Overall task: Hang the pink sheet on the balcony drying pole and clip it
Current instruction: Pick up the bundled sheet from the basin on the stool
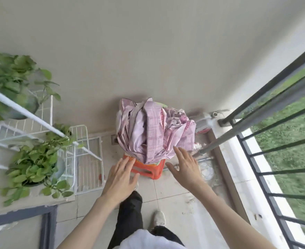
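Observation:
The pink sheet (pixel 153 128) lies bunched in a heap on an orange plastic stool (pixel 149 168) against the balcony's end wall. My left hand (pixel 122 178) reaches out with fingers straight, just below and left of the heap, over the stool's left edge. My right hand (pixel 185 168) is spread open at the heap's lower right, fingertips close to the fabric; I cannot tell if they touch it. A grey metal drying pole (pixel 238 133) slants from the right railing down toward the sheet. No clips are visible.
A white wire plant rack (pixel 87 159) with leafy green potted plants (pixel 33 169) fills the left side. A black railing (pixel 274 159) runs along the right, grass beyond it. A clear glass jar (pixel 206 170) stands on the tiled floor right of the stool. My legs show below.

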`<state>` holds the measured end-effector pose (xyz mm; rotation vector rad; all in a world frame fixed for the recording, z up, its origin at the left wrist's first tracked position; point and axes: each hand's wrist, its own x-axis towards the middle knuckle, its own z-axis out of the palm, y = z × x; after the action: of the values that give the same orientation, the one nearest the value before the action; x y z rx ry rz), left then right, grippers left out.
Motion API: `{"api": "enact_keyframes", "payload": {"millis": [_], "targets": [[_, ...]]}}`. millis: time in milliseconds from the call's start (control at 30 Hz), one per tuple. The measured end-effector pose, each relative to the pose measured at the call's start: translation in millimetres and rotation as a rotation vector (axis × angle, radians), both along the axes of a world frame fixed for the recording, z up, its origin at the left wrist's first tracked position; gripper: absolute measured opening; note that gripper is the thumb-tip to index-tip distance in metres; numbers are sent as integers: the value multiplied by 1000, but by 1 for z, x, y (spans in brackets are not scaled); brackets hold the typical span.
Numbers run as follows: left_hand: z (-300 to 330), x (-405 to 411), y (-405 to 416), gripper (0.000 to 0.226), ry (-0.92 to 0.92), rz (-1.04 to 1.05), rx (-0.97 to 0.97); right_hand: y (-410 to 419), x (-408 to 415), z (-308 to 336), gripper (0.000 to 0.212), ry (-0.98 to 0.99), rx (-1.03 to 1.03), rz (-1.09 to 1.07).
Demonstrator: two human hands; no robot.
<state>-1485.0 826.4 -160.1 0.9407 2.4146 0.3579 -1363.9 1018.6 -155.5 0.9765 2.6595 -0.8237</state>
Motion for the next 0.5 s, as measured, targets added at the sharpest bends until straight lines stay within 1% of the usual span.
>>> {"api": "enact_keyframes", "payload": {"millis": [67, 100, 167, 233, 300, 367, 433, 467, 500], "targets": [[-20, -23, 19, 65, -37, -41, -16, 8, -19, -24, 65, -22, -76, -67], [-30, -34, 29, 62, -62, -57, -16, 11, -27, -35, 65, -21, -128, -120], [-48, -50, 46, 54, -140, -49, -4, 15, -37, -56, 64, -24, -261, -277], [-65, -60, 64, 54, -217, -18, 4, 19, -45, -75, 63, -36, -407, -454], [-80, -66, 79, 59, -303, 5, -11, 23, -53, -92, 60, -20, -589, -689], [-99, -72, 95, 65, -349, 6, -26, 29, -64, -110, 55, 37, -840, -967], [-116, -79, 113, 68, -328, -42, -25, 35, -72, -129, 50, 113, -1072, -1195], [-124, -82, 121, 69, -308, -55, -21, 39, -76, -139, 45, 134, -1152, -1266], [-131, -85, 130, 70, -297, -50, -28, 42, -81, -150, 46, 147, -1207, -1313]]}}
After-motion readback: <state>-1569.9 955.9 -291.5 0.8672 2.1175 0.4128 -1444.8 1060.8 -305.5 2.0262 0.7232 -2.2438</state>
